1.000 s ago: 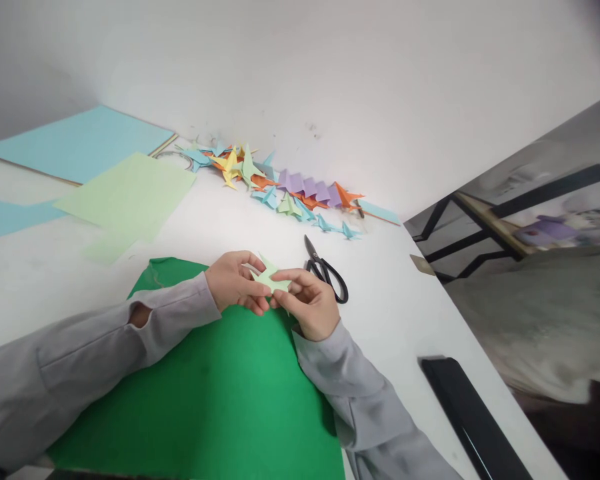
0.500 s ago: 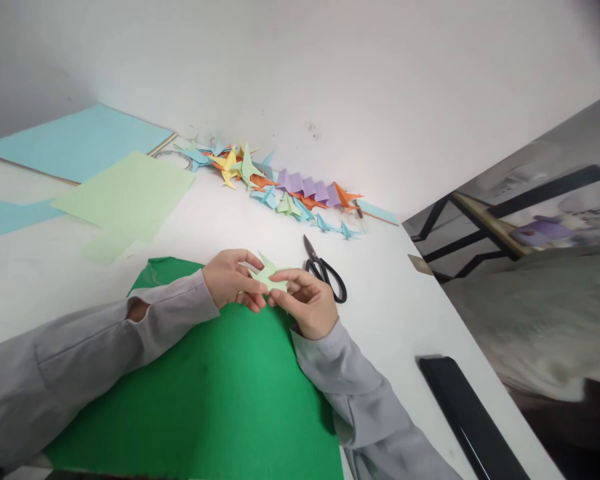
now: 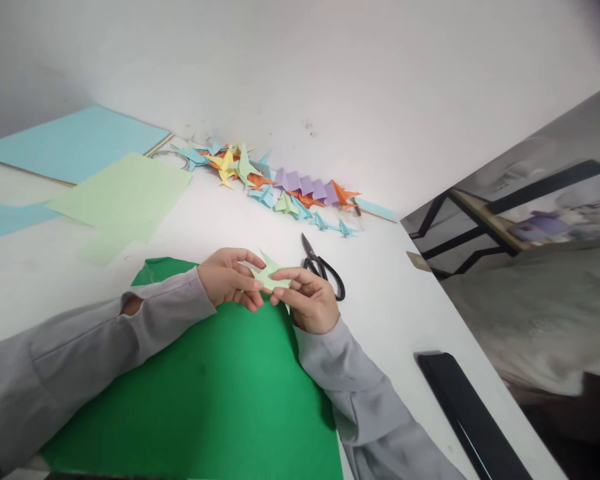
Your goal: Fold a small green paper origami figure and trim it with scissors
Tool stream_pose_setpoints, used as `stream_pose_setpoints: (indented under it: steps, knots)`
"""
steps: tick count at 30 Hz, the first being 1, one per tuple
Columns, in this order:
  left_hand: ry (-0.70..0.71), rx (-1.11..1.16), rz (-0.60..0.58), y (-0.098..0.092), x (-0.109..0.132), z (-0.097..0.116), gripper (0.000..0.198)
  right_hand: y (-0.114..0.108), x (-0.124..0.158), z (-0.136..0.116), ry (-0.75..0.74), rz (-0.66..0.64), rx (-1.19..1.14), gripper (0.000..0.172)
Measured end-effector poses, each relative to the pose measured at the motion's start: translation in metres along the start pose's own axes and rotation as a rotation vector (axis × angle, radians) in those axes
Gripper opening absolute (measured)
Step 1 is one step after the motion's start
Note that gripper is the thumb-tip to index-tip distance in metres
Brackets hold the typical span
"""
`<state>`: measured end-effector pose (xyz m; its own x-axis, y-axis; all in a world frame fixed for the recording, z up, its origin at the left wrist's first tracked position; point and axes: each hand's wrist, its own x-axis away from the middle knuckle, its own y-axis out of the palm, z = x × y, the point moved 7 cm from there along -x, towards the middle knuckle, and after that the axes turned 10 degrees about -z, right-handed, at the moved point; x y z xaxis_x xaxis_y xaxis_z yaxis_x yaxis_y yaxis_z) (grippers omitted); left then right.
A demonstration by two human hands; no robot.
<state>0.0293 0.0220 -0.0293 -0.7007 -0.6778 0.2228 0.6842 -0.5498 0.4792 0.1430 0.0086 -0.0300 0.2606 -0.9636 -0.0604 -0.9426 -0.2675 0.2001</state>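
Both hands pinch one small light green origami crane (image 3: 267, 276) with pointed tips, held above the far edge of a green sheet (image 3: 205, 400). My left hand (image 3: 230, 277) grips its left side between thumb and fingers. On the other side, my right hand (image 3: 311, 299) holds it with thumb and index finger, and its palm side is partly hidden. Black-handled scissors (image 3: 323, 263) lie on the white table just beyond my right hand, blades pointing away.
Along the wall lies a row of folded paper cranes (image 3: 245, 167) in several colours, beside a purple pleated paper (image 3: 305, 185). Light green paper (image 3: 125, 190) and blue sheets (image 3: 80, 143) lie at left. A long black object (image 3: 470, 413) rests near the table's right edge.
The hands and the green crane stay almost in place. My left hand has shifted slightly left, and a pointed tip now shows below the right fingers.
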Motion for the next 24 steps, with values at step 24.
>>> stream_pose_setpoints:
  steps: [24]
  knots:
    - [0.110,-0.004,0.019,0.001,0.001,0.011,0.029,-0.004,0.000,-0.005,-0.016,0.078,0.007,0.016]
